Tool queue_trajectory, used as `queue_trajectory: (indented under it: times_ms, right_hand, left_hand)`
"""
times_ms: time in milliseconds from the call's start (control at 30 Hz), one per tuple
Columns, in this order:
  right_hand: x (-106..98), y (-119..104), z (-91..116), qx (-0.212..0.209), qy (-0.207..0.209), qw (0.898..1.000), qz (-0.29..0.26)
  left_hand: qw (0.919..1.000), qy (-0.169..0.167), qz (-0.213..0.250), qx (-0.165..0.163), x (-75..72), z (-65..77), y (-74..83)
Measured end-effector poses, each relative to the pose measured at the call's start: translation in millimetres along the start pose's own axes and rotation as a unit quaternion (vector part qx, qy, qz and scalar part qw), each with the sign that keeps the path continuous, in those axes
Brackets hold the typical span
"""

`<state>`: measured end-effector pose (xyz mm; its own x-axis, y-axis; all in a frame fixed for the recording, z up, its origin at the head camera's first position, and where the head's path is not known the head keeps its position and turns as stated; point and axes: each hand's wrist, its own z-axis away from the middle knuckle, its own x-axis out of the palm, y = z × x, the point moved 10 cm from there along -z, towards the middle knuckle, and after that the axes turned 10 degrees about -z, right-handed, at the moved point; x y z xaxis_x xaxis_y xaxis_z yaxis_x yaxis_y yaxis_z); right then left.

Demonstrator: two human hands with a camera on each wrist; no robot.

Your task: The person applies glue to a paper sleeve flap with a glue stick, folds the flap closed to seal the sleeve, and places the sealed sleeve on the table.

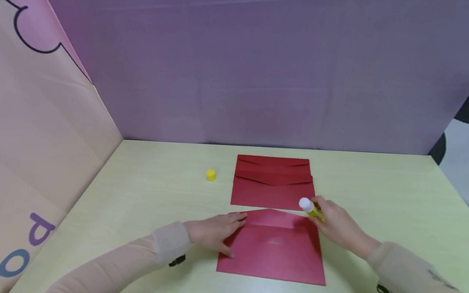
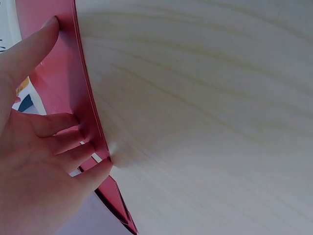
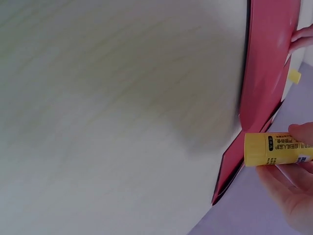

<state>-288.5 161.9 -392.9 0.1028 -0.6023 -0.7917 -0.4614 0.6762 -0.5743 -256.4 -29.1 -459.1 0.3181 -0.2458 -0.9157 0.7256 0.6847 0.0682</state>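
Note:
A red envelope [image 1: 275, 252] lies flat, its flap [image 1: 271, 219] unfolded toward the back. My left hand [image 1: 218, 230] rests on its left edge with the fingers spread; in the left wrist view the thumb and fingertips press on the red paper [image 2: 73, 58]. My right hand [image 1: 338, 223] grips a yellow glue stick [image 1: 317, 213] over the flap's right corner. The stick's white end points up and left, uncapped. In the right wrist view the yellow barrel [image 3: 274, 148] with printed text sits between thumb and fingers.
Behind the envelope, more red envelopes [image 1: 270, 191] overlap in a stack with their flaps folded down. A yellow cap [image 1: 211, 175] stands to their left. The pale wooden table [image 1: 157, 181] ends at a purple backdrop [image 1: 228, 65], with printed panels on both sides.

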Motion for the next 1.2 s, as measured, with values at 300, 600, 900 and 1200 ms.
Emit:
queue_trajectory:
  times_ms: [300,600,900,1200]
  right_hand:
    - [-16.1,17.7,2.5,0.002,0.035,0.999,-0.025]
    - [-27.5,41.3,3.2,0.028,0.061,0.996,-0.065]
    - [-34.8,66.2,6.5,0.088,0.072,0.986,-0.124]
    - [-41.1,80.9,10.7,0.126,0.077,0.979,-0.139]
  left_hand:
    - [1.0000,0.000,-0.003,0.002,-0.2,0.7,0.7]
    - [1.0000,-0.004,0.005,-0.001,0.1,1.8,-0.1]
    - [1.0000,-0.005,0.006,-0.002,-0.3,1.6,-0.6]
    - [1.0000,0.004,0.002,0.003,-3.0,4.0,2.1]
